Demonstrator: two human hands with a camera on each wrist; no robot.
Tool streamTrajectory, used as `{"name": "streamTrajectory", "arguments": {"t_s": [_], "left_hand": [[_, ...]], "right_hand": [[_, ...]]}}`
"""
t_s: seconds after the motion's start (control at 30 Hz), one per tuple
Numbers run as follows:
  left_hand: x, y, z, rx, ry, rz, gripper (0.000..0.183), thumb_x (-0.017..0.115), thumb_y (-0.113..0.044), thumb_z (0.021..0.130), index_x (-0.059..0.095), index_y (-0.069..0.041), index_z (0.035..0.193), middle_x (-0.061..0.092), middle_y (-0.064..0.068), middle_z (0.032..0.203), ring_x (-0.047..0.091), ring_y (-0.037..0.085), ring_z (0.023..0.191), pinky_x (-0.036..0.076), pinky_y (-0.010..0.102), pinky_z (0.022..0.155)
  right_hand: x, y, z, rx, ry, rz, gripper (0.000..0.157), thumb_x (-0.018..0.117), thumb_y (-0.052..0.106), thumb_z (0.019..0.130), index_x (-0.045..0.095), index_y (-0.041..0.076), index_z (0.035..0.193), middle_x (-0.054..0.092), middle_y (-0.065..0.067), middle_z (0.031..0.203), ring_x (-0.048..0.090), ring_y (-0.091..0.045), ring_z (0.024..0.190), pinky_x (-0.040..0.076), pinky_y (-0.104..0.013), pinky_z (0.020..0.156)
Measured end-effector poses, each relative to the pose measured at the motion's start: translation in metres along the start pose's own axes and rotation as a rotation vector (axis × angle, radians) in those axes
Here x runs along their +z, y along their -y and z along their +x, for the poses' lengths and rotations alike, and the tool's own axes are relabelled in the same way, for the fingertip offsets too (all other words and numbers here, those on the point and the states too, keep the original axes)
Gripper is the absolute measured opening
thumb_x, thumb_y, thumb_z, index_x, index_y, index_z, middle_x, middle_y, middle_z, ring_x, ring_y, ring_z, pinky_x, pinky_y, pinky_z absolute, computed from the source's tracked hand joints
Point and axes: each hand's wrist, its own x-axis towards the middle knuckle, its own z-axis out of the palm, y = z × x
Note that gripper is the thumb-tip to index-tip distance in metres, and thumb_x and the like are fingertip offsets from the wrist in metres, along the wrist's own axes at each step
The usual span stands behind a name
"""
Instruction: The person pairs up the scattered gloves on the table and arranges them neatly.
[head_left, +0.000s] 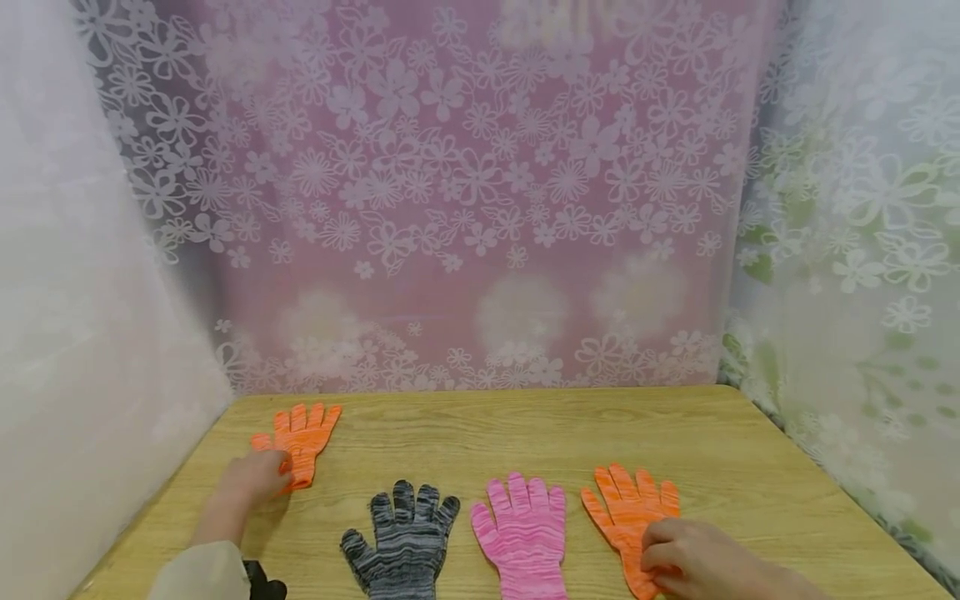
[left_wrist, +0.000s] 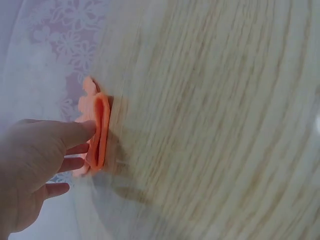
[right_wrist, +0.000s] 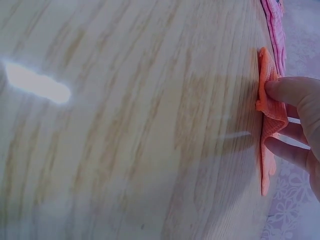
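At the far left of the table, my left hand (head_left: pixel 253 477) pinches the cuff of an orange knit glove (head_left: pixel 306 437), whose fingers point toward the back edge. The left wrist view shows the thumb on the folded cuff (left_wrist: pixel 102 132) and the fingers behind it. A second orange knit glove (head_left: pixel 628 508) lies flat at the right. Its cuff is pinched by my right hand (head_left: pixel 697 554); in the right wrist view the cloth (right_wrist: pixel 272 112) bunches between thumb and fingers. Between them lie a black-and-grey glove (head_left: pixel 408 542) and a pink glove (head_left: pixel 528 533).
The gloves lie on a wood-grain table (head_left: pixel 480 433). Flowered curtain sheets hang close around it: a pink one (head_left: pixel 465 208) behind, a white one (head_left: pixel 90 292) at the left and a pale one (head_left: pixel 847 292) at the right. A dark object (head_left: pixel 264 581) shows by the left sleeve.
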Motion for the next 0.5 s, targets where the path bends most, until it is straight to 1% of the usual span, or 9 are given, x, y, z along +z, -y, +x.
{"name": "streamTrajectory", "arguments": {"t_s": [0.1,0.2,0.33,0.43,0.5], "left_hand": [[0.0021,0.0001,-0.0004,0.021,0.006,-0.021,0.011,0.063,-0.018,0.086,0.063,-0.007,0.09,0.06,0.003,0.08,0.055,0.022,0.069,0.042,0.047,0.065],[0.0033,-0.0005,-0.0002,0.04,-0.008,-0.047,0.008,0.065,-0.015,0.085,0.065,-0.007,0.087,0.061,0.003,0.079,0.054,0.02,0.068,0.044,0.044,0.063],[0.0048,0.0003,0.0011,0.068,-0.036,-0.073,0.005,0.066,-0.009,0.082,0.067,-0.005,0.083,0.062,0.003,0.078,0.056,0.018,0.068,0.046,0.042,0.064],[0.0059,0.0011,0.0028,0.088,-0.053,-0.073,0.003,0.066,-0.006,0.081,0.067,-0.005,0.079,0.062,0.003,0.076,0.056,0.018,0.067,0.047,0.042,0.064],[0.0068,0.0015,0.0048,0.092,-0.053,-0.074,0.004,0.066,-0.005,0.081,0.067,-0.005,0.077,0.062,0.003,0.074,0.057,0.019,0.066,0.047,0.042,0.063]], "right_hand": [[0.0001,0.0002,-0.0009,0.005,0.002,-0.016,0.024,0.075,0.011,0.076,0.063,0.028,0.088,0.053,0.015,0.087,0.047,0.004,0.073,0.034,-0.005,0.063],[-0.0003,0.0006,-0.0017,0.004,0.003,-0.018,0.023,0.074,0.012,0.077,0.063,0.028,0.089,0.053,0.015,0.088,0.047,0.004,0.074,0.034,-0.005,0.064],[-0.0014,0.0007,-0.0015,-0.006,-0.003,-0.022,0.023,0.073,0.011,0.078,0.063,0.028,0.091,0.054,0.015,0.09,0.048,0.004,0.076,0.035,-0.005,0.065],[-0.0029,0.0,-0.0007,-0.014,-0.003,-0.034,0.022,0.073,0.012,0.078,0.064,0.026,0.093,0.054,0.013,0.092,0.049,0.003,0.078,0.036,-0.006,0.066],[-0.0042,-0.0003,-0.0003,-0.017,0.0,-0.042,0.021,0.073,0.013,0.078,0.065,0.025,0.094,0.055,0.012,0.093,0.05,0.002,0.079,0.037,-0.007,0.066]]}}
